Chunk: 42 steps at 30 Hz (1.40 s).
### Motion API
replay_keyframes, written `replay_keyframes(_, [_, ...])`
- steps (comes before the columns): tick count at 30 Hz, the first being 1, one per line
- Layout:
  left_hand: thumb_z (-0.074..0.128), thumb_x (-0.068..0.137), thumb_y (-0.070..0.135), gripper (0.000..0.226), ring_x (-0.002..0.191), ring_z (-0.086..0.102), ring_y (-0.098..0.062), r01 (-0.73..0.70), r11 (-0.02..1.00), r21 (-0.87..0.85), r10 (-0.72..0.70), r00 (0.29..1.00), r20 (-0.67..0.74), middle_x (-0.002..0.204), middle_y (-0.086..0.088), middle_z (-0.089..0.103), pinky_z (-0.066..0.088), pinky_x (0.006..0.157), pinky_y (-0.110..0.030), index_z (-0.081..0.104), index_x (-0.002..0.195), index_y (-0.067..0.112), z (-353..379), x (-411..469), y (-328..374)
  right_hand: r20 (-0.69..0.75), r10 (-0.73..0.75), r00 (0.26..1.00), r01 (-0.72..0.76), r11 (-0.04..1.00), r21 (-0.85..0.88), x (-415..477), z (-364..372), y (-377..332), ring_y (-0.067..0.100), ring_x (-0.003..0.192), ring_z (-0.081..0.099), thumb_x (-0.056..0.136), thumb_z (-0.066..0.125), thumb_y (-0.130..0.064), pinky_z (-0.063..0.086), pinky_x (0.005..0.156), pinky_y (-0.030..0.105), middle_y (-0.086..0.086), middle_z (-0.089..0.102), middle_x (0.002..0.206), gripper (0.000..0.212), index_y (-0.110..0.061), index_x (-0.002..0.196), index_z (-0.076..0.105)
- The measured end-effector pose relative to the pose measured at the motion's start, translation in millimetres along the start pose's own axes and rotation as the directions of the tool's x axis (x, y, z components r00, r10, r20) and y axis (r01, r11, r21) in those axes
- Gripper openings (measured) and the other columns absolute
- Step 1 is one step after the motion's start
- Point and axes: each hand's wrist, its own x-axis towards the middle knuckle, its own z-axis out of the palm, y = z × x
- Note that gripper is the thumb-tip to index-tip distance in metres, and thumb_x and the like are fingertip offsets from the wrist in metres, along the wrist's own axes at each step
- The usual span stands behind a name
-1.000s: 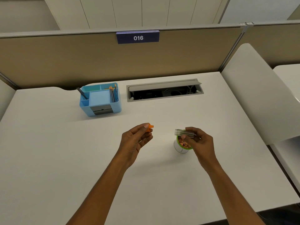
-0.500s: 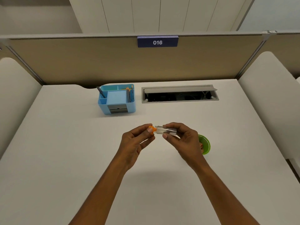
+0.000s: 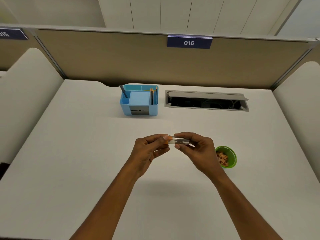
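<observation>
**Cap and tube meet above the desk**

Both forearms reach in from the bottom edge and converge over the middle of the white desk (image 3: 78,153). The left hand (image 3: 152,150) is turned palm inward, its thumb and forefinger pinching a small orange plastic cap (image 3: 166,142), with the other fingers curled loosely beneath. The right hand (image 3: 199,151) faces it, thumb below and fingers above, gripping a short clear plastic tube (image 3: 181,141) that lies roughly level. The cap touches the tube's left end; whether it is fully seated cannot be told. Both are held in the air, clear of the desk.

Just right of the right wrist stands a round green plastic cup (image 3: 232,159), upright on the desk, holding a heap of small orange-pink pieces (image 3: 222,158). At the back, a light-blue compartmented desk organiser (image 3: 125,110) carries a dark pen (image 3: 123,91) leaning in its left rear section and a row of orange-tipped pencils (image 3: 153,97) in the right slot. Beside it a grey cable hatch (image 3: 206,109) stands open.

A second ago the hands were well apart, the cap in the left and the tube in the right, held directly above the cup. Half a second ago they had come together; now the pinch looks closer, and the cup sits off to the right of the hands.
</observation>
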Motion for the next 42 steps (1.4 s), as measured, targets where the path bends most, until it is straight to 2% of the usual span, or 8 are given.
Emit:
replay_keyframes(8, [0.086,0.071,0.036,0.038,0.074,0.076,-0.015,0.085,0.996,0.019,-0.085,0.996,0.017,0.086,-0.009,0.082,0.064,0.071,-0.027,0.086,0.097,0.008,-6.3,0.3,6.0,0.024,0.02,1.0,-0.02,1.0,0.003,1.6,2.9,-0.3,0.019,0.102,0.077,0.08,0.083,-0.004,0.062,0.089,0.029,0.001,0.082,0.105,0.031,-0.011,0.11,0.079])
replay_keyframes(18, [0.088,0.071,0.036,0.042,0.081,0.078,-0.017,0.061,0.998,-0.017,-0.061,0.998,0.003,0.094,-0.01,0.084,0.064,0.077,-0.026,0.085,0.101,0.007,-16.8,10.5,5.1,0.003,0.038,0.999,-0.038,0.999,-0.009,15.3,14.1,4.5,0.016,0.101,0.077,0.079,0.085,-0.007,0.062,0.09,0.03,0.001,0.082,0.104,0.031,-0.012,0.11,0.079])
replay_keyframes(21, [0.089,0.068,0.037,0.044,0.083,0.079,-0.02,0.029,1.0,-0.01,-0.029,0.998,-0.054,0.098,-0.012,0.084,0.064,0.076,-0.027,0.086,0.101,0.009,-18.3,18.1,5.9,-0.01,0.021,1.0,-0.022,0.999,-0.049,23.8,20.4,7.3,0.016,0.102,0.076,0.081,0.084,-0.008,0.061,0.093,0.032,0.002,0.081,0.106,0.032,-0.011,0.111,0.078])
replay_keyframes(26, [0.086,0.07,0.028,0.029,0.084,0.08,-0.021,-0.048,0.995,-0.093,0.03,0.983,-0.18,0.098,-0.011,0.084,0.065,0.074,-0.029,0.087,0.096,0.013,-25.1,36.7,9.4,-0.038,-0.023,0.999,0.016,0.983,-0.185,44.1,28.3,10.7,0.014,0.101,0.074,0.082,0.083,-0.012,0.061,0.088,0.022,0.0,0.077,0.113,0.042,-0.014,0.122,0.072])
replay_keyframes(30, [0.085,0.07,0.028,0.028,0.083,0.079,-0.021,-0.105,0.992,-0.062,0.091,0.975,-0.203,0.094,-0.01,0.084,0.065,0.074,-0.03,0.087,0.094,0.014,-38.3,50.7,16.0,-0.019,-0.077,0.997,0.066,0.944,-0.322,60.7,27.4,15.5,0.013,0.09,0.072,0.085,0.08,-0.01,0.063,0.08,0.026,0.001,0.077,0.102,0.032,-0.012,0.117,0.075])
replay_keyframes(34, [0.084,0.07,0.033,0.026,0.084,0.08,-0.019,-0.145,0.989,-0.027,0.135,0.964,-0.228,0.09,-0.007,0.084,0.065,0.073,-0.028,0.087,0.091,0.018,-45.8,66.5,18.1,0.016,-0.077,0.997,0.077,0.914,-0.397,84.0,34.2,20.9,0.014,0.084,0.066,0.084,0.082,-0.015,0.058,0.072,0.014,-0.003,0.068,0.102,0.031,-0.016,0.115,0.078])
replay_keyframes(38, [0.074,0.074,0.053,0.037,0.09,0.079,-0.018,-0.152,0.975,0.163,0.201,0.916,-0.348,0.093,-0.001,0.085,0.066,0.07,-0.029,0.084,0.097,0.025,-52.9,90.6,18.8,0.023,-0.067,0.997,0.07,0.897,-0.436,112.7,42.1,26.9,0.014,0.081,0.06,0.084,0.082,-0.016,0.054,0.066,0.016,0.002,0.066,0.098,0.032,-0.018,0.115,0.078])
replay_keyframes(42, [0.05,0.089,0.062,0.068,0.117,0.071,-0.035,-0.129,0.778,0.614,0.439,0.812,-0.385,0.127,-0.022,0.075,0.059,0.096,-0.041,0.071,0.132,0.014,-74.1,111.9,5.6,-0.035,-0.081,0.996,0.057,0.898,-0.436,143.5,48.1,28.7,0.015,0.077,0.059,0.084,0.082,-0.015,0.058,0.066,0.032,0.001,0.067,0.094,0.03,-0.014,0.114,0.078])
